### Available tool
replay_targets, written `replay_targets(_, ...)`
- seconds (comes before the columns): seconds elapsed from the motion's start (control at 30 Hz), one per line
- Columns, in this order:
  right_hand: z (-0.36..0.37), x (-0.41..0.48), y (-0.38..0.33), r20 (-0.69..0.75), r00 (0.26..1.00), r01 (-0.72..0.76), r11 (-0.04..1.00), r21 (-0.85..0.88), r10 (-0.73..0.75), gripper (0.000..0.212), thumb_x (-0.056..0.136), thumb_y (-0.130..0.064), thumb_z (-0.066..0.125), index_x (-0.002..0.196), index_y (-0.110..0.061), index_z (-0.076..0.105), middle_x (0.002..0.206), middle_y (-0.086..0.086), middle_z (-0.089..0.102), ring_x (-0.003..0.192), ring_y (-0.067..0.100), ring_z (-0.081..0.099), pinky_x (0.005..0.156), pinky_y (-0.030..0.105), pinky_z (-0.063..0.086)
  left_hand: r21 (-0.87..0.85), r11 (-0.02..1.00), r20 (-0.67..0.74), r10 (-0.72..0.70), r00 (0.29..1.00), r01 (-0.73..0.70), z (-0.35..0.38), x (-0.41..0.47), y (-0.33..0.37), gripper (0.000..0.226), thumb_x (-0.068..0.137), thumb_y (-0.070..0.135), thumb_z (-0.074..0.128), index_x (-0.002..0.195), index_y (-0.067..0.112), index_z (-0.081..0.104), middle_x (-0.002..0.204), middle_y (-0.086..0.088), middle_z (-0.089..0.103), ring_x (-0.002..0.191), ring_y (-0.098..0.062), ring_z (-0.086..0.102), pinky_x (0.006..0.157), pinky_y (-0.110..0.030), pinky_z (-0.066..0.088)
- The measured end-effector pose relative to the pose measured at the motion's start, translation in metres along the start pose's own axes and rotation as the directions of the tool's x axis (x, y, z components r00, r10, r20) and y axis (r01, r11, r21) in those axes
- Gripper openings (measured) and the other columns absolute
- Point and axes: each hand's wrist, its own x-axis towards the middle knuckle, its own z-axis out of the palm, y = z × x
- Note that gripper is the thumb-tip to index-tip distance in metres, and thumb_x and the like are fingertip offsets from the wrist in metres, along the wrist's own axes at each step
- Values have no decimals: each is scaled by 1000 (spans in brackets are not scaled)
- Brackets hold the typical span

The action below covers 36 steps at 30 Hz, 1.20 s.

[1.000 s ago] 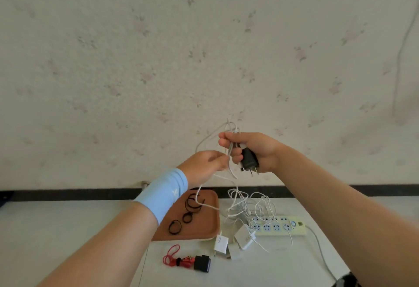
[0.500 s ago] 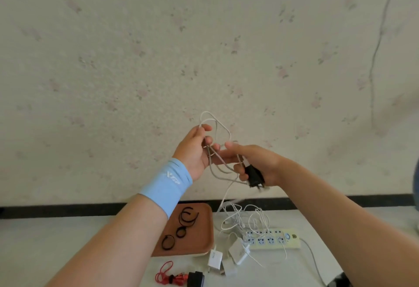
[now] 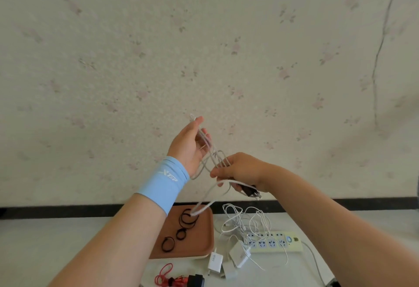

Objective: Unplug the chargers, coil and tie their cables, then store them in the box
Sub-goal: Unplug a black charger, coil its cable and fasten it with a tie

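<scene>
1. The left hand (image 3: 188, 148) is raised in front of the wall, with a light blue wristband (image 3: 163, 182) on its wrist
2. Its grip is closed on a white cable (image 3: 202, 207): the thumb points up with one end of the cable against it, and the fingers curl round the strands
3. The right hand (image 3: 242, 171) is just beside the left and lower, with its grip also closed; thumb and forefinger pinch several loops of the same cable, and the lower fingers hold a black charger (image 3: 249, 192) whose prongs stick out below the hand
4. From the hands a loop of the cable hangs down, its lowest part above a brown tray (image 3: 204, 244)
5. The tray lies on the white bench (image 3: 45, 241) near its far edge, with black bands (image 3: 180, 218) in it
6. To the right of the tray lies a power strip (image 3: 276, 242), with a tangle of thin white cables (image 3: 244, 218) at its left end
7. Two white chargers (image 3: 238, 256) lie just in front of the tray's near right corner
8. A red cable (image 3: 165, 275) with a black plug lies at the near edge
</scene>
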Motion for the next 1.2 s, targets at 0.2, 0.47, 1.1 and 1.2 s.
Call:
replay_targets(0.2, -9, 11, -1, -257, 955, 38, 798, 601, 148, 14, 99, -21, 64, 96, -9, 70, 69, 1, 72, 49, 14, 46, 43, 25, 40, 742, 656, 170, 18, 985, -140, -2, -19, -21, 50, 84, 32, 76, 124, 17, 50, 112, -1, 61, 99, -17, 66, 89, -34, 57)
replay_targets(0.47, -17, 11, -2, -163, 971, 60, 483, 873, 175, 16, 101, -21, 61, 109, -11, 70, 103, 6, 75, 53, 10, 48, 48, 23, 47, 914, 283, 341, -143, 929, -292, -4, -18, -34, 80, 82, 45, 73, 146, 29, 28, 134, 11, 47, 100, -9, 55, 86, -26, 48)
replay_targets(1.1, -2, -5, -11, -35, 998, -35, 982, 183, 42, 41, 83, -51, 76, 101, -14, 75, 87, -6, 78, 55, 11, 41, 51, 23, 38, 211, 977, -3, -32, 999, 32, -4, -4, -21, 23, 105, 16, 39, 86, 15, 53, 58, 3, 30, 48, -10, 29, 56, -26, 37)
replay_targets(1.2, 4, -6, -11, 75, 996, -44, 999, -22, 46, 47, 74, -62, 79, 85, -16, 78, 80, 6, 76, 53, 15, 40, 49, 26, 35, -136, 976, 4, -169, 986, 168, 4, -10, -20, 23, 105, 18, 38, 85, 15, 48, 59, 3, 26, 46, -10, 25, 48, -23, 39)
